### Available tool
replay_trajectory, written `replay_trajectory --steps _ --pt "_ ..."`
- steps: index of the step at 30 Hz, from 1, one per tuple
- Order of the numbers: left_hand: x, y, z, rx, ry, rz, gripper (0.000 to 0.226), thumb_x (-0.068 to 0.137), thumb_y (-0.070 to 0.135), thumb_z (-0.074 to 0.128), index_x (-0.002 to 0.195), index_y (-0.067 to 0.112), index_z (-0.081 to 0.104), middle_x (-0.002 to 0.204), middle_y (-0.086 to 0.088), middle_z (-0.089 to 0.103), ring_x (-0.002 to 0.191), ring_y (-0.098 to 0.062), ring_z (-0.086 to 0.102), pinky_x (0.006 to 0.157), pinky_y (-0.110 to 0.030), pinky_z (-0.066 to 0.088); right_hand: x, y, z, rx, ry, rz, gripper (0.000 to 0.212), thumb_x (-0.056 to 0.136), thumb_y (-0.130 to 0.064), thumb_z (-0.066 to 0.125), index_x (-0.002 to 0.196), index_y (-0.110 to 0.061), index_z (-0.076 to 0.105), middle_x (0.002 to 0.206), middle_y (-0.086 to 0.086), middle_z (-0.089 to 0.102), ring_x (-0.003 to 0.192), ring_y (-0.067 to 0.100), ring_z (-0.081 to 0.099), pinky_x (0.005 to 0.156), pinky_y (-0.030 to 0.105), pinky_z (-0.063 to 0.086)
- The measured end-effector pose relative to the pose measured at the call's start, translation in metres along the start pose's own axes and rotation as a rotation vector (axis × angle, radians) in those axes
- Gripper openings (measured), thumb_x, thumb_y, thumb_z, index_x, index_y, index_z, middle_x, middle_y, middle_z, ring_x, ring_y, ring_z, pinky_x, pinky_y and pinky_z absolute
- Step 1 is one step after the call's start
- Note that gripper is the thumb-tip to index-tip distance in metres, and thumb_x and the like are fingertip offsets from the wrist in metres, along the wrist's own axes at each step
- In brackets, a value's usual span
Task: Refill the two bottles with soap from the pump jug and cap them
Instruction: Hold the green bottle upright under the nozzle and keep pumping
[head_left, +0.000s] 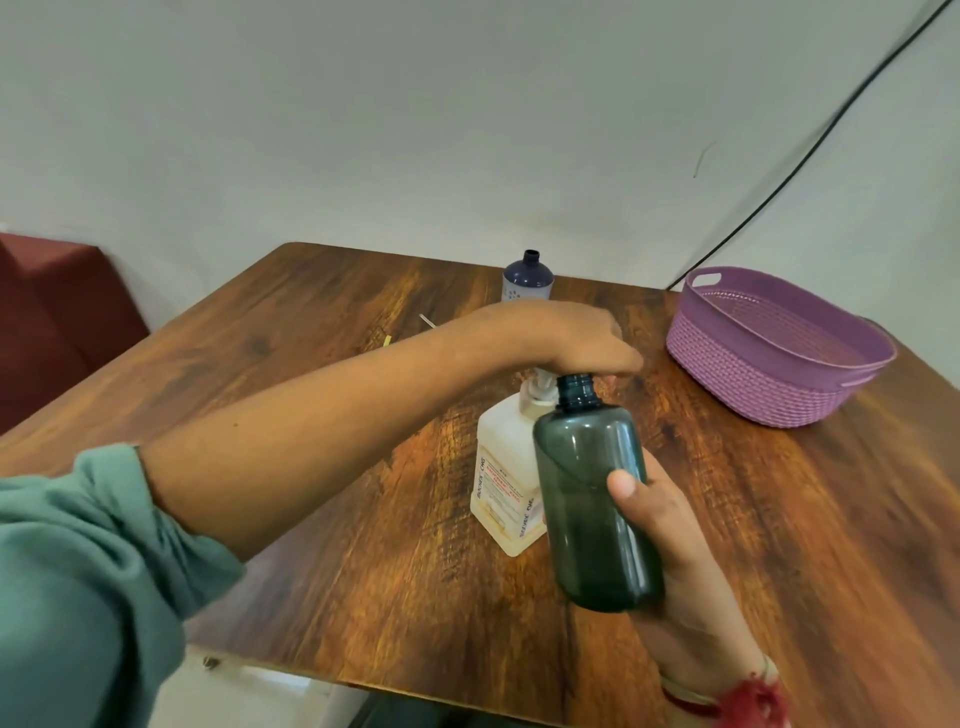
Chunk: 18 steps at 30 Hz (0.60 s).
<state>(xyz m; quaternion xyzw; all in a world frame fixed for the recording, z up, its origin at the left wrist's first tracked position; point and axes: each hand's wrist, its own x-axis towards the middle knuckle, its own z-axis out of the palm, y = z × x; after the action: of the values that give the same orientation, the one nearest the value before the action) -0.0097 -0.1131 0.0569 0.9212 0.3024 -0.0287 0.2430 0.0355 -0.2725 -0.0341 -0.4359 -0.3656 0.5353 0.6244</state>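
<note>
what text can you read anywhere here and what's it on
"CHG": printed sideways on the label of the pump jug, after a longer word too blurred to read.
Smaller print on that label: too small to read.
purple bottle: pale marks only, no readable text.
dark green bottle and basket: no text.

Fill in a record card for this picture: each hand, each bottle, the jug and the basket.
jug: upright on the table
left hand: rests on the jug's pump
right hand: grips the dark bottle
dark bottle: uncapped, mouth beside the pump
purple bottle: uncapped, far side of the table
basket: right of the jug, apart from it
</note>
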Motion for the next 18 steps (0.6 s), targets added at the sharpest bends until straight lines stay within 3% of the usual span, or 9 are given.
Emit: replay_trajectory --steps 2,7,14,16,18 --pt "0.0 -0.001 0.0 -0.005 0.057 -0.002 0.026 0.094 0.034 0.042 0.082 0.014 0.054 0.073 0.002 0.05 0.063 -0.012 0.043 0.059 -0.025 0.034 0.0 -0.001 0.0 -0.01 -0.007 -0.007 0.089 0.042 -0.056 0.084 0.117 -0.013 0.06 0.109 0.015 0.068 0.091 0.024 0.069 0.064 0.028 0.054" --pt "0.001 -0.004 0.011 -0.129 0.079 -0.056 0.023 0.09 0.024 0.043 0.094 0.015 0.064 0.085 0.003 0.063 0.083 -0.016 0.055 0.08 -0.031 0.043 -0.001 0.002 0.0 -0.013 0.019 0.003 0.085 0.046 -0.051 0.084 0.118 -0.014 0.06 0.107 0.014 0.069 0.09 0.024 0.069 0.063 0.028 0.054" --pt "0.002 -0.001 0.002 0.048 0.023 -0.01 0.021 0.093 0.031 0.04 0.089 0.016 0.054 0.089 -0.001 0.052 0.078 -0.017 0.045 0.064 -0.027 0.035 -0.007 -0.004 0.001 -0.015 0.021 -0.009 0.086 0.045 -0.047 0.083 0.119 -0.011 0.058 0.101 0.011 0.071 0.085 0.02 0.07 0.059 0.027 0.054" --pt "-0.001 -0.002 0.004 -0.069 0.033 -0.002 0.022 0.093 0.028 0.04 0.09 0.014 0.058 0.083 0.0 0.056 0.077 -0.017 0.049 0.071 -0.028 0.039 -0.006 -0.004 0.002 -0.017 0.013 -0.004 0.078 0.052 -0.042 0.077 0.12 -0.009 0.056 0.102 0.013 0.07 0.085 0.021 0.07 0.06 0.028 0.054" --pt "-0.003 -0.001 0.006 -0.162 0.032 -0.008 0.026 0.095 0.022 0.039 0.096 0.011 0.062 0.079 0.005 0.057 0.077 -0.013 0.052 0.077 -0.028 0.042 -0.004 -0.002 0.003 -0.027 0.018 -0.004 0.085 0.049 -0.048 0.082 0.12 -0.01 0.057 0.108 0.016 0.068 0.089 0.024 0.069 0.063 0.03 0.055"
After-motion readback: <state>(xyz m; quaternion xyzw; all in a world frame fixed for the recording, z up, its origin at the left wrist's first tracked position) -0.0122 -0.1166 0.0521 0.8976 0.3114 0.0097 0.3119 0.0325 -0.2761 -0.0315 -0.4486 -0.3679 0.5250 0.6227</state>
